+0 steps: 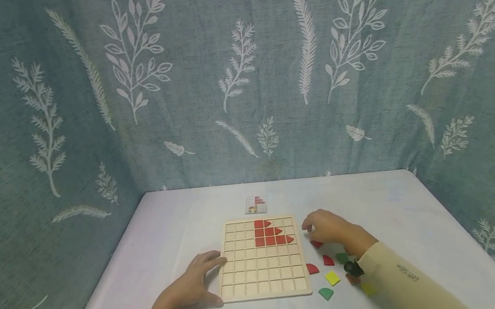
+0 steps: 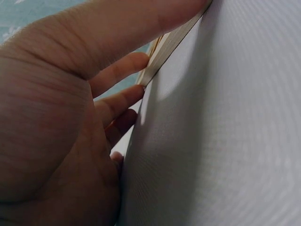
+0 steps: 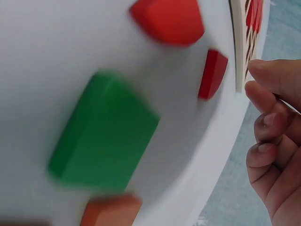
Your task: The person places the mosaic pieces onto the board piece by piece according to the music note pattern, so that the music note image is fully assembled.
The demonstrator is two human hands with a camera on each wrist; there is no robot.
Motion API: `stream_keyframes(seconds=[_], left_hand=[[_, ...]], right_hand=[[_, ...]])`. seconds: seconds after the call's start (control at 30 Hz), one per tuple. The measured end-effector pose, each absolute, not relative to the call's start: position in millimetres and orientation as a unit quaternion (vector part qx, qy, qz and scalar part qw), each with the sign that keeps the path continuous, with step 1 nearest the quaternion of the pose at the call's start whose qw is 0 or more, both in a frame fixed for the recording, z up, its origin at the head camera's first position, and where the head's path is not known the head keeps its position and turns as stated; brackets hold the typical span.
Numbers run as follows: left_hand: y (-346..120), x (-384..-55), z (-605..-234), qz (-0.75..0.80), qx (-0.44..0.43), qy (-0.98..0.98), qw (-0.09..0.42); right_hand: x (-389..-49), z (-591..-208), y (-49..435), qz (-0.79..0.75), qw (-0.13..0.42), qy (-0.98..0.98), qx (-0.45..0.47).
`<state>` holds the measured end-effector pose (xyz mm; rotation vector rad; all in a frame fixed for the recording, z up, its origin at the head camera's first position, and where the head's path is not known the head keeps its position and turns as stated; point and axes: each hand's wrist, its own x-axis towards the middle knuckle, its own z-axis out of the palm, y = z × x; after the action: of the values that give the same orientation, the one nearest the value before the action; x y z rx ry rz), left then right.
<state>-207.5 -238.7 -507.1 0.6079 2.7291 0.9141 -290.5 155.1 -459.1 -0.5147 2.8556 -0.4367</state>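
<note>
Red rows [image 1: 269, 232]: axis 9–3, tips toward 3 o'clock
Left hand [image 1: 192, 281]: spread, touching board [image 1: 263, 275]
Right hand [image 1: 329, 227]: curled, empty; nails in wrist view only

The one piece of writing that shows is a short line of small dark lettering [image 1: 407, 272] on the beige sleeve [image 1: 414, 285] to the right of the board [image 1: 263, 275]. It runs along the sleeve's length and looks something like "Let's Slim" (the letters are tiny and slightly soft, so that spelling is uncertain). Just beyond the board's far edge lies a card [image 1: 256, 205] with a small printed picture; any wording on it is too small to read.
</note>
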Motion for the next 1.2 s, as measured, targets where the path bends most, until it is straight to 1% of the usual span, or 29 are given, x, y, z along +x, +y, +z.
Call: stream_keyframes(seconds=[0.23,0.37,0.7,0.97,1.2], left_hand=[[-238.6,-207.0,-505.9,0.311,0.206,0.923,0.098],[-237.1,-205.8,-505.2,0.313,0.198,0.923,0.102],[-238.7,-208.1,-506.6,0.306,0.200,0.925,0.099],[-238.3,-208.5,-506.0,0.305,0.197,0.927,0.098],[-237.9,-207.0,-505.0,0.318,0.203,0.921,0.102]], right_hand=[[-284.0,-455.6,176.6,-0.143,0.124,0.970,-0.155],[-279.1,-455.9,189.3,-0.138,0.124,0.972,-0.145],[-258.4,-453.5,220.1,-0.160,0.142,0.970,-0.118],[-250.3,-457.5,241.8,-0.151,0.152,0.968,-0.127],[-247.9,-461.1,247.4,-0.153,0.153,0.966,-0.138]])
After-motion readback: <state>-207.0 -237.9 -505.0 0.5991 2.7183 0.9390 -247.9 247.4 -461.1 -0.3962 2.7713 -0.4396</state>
